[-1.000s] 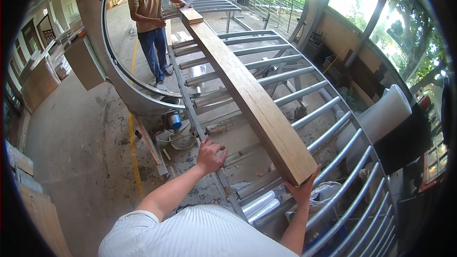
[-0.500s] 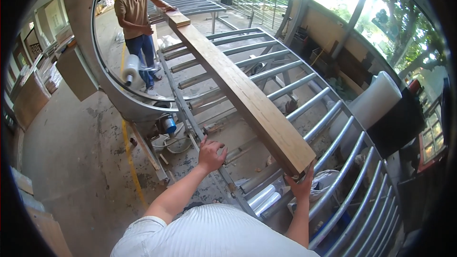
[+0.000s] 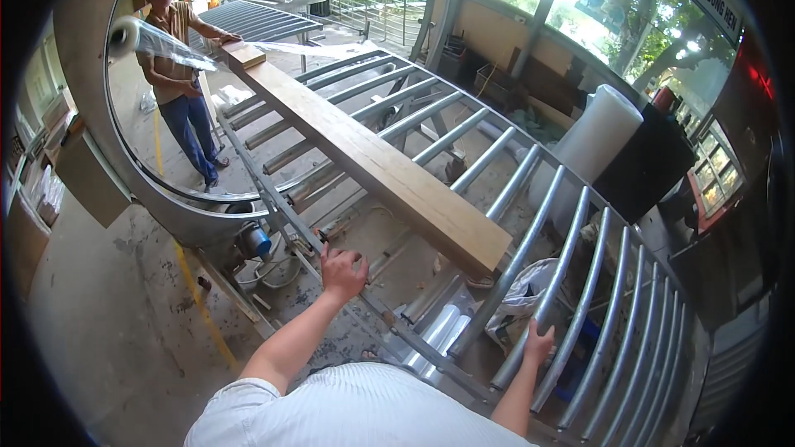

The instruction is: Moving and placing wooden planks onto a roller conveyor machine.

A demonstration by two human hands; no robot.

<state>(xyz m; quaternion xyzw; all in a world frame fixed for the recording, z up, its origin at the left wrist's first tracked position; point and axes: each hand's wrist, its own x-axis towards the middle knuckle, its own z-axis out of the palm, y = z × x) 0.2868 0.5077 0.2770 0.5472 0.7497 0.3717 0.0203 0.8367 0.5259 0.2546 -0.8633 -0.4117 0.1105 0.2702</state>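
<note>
A long wooden beam [image 3: 377, 170] lies along the metal roller conveyor [image 3: 542, 149], with a short wooden block [image 3: 245, 55] on its far end. My left hand [image 3: 344, 273] rests at the conveyor's near-left side rail, its fingers loosely bent and apart, holding nothing. Beyond the beam's near end, my right hand [image 3: 540, 344] is at a metal roller [image 3: 556, 281], finger and thumb apart. It no longer touches the beam. Clear film stretches from a film roll [image 3: 124, 36] on the large metal ring [image 3: 79, 108] toward the beam's far end.
Across the ring, a person [image 3: 178, 74] has one hand at the block. A blue-capped motor [image 3: 255, 242] sits below the ring. To the right stands a large white roll of wrap [image 3: 609, 120]. A white sack [image 3: 530, 285] and clear film rolls [image 3: 447, 331] lie under the rollers.
My right hand has let go of the beam's near end and moved down to a roller. The beam has slid away from me. The film roll has swung up along the ring.
</note>
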